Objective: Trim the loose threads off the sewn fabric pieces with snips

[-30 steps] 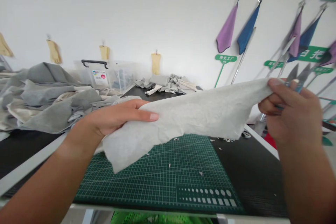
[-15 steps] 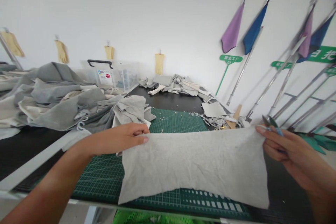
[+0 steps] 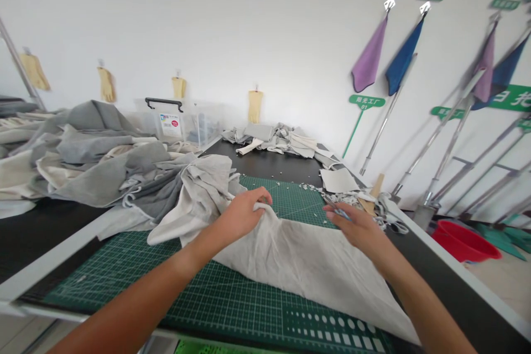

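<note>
A crumpled pale grey cloth [image 3: 302, 265] lies draped over the green cutting mat [image 3: 124, 282], its near corner reaching the mat's front edge. My left hand [image 3: 244, 214] pinches the cloth's upper edge, lifting a small fold. My right hand [image 3: 359, 227] rests at the cloth's far edge, with small blue-handled thread snips [image 3: 337, 211] held in its fingers. I cannot tell whether those fingers also grip the cloth. Behind my left hand, a loose heap of similar pale fabric [image 3: 199, 193] touches the cloth.
Heaped grey fabric [image 3: 95, 168] fills the left of the black table [image 3: 269, 166]. Fabric scraps [image 3: 344, 197] lie beyond my right hand. A clear plastic box [image 3: 194, 127] stands at the back. A red basin [image 3: 464, 240] sits on the floor at right, below leaning metal poles [image 3: 440, 144].
The cloth has dropped from stretched between my hands to lying on the mat. My hands have moved closer together and farther forward, and the snips now show in my right fingers.
</note>
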Motion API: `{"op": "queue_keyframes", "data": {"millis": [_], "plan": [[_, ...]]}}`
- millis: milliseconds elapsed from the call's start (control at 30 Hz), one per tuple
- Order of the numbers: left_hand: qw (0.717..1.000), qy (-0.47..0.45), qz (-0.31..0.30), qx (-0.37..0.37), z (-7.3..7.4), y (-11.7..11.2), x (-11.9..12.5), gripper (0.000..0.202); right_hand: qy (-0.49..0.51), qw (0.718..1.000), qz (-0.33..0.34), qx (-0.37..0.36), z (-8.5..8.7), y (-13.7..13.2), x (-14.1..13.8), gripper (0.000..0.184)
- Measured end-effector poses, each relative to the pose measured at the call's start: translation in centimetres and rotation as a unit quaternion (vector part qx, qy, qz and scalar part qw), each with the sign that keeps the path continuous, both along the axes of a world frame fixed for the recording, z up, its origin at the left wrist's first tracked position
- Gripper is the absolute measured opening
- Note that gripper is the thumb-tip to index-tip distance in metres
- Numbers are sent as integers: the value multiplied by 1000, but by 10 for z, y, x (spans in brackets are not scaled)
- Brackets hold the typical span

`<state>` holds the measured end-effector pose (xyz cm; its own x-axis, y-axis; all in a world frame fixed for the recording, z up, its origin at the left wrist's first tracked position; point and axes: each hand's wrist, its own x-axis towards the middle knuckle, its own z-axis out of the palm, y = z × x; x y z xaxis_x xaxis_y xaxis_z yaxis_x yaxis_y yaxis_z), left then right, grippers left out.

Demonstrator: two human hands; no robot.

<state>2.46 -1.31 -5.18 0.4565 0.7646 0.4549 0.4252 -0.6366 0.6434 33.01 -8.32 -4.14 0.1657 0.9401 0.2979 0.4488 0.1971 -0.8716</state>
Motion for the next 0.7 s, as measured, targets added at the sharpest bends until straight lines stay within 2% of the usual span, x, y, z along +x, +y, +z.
{"op": "queue_keyframes", "data": {"millis": [67,133,233,300,400,500,633,700], "plan": [[999,-49,-5,-21,-6,5,10,35,-49,995,73,-54,2,13,-34,28],[995,-90,-6,-37,-15,8,16,35,-66,989,118,-51,0,28,-65,29],[986,-151,-14,-68,-31,12,19,28,-76,986,146,-14,-15,52,-100,25],[979,-177,-20,-104,-41,16,17,26,-82,985,149,-1,-30,65,-113,22],[971,-188,-24,-144,-53,25,12,32,-99,984,148,1,-52,73,-117,26],[967,-200,-7,-157,-60,33,9,38,-117,982,149,-15,-66,72,-111,33],[966,-175,75,-176,-62,35,8,33,-114,987,114,2,-71,70,-101,32],[965,-164,68,-195,-61,34,8,32,-102,990,94,23,-71,71,-97,32]]}}
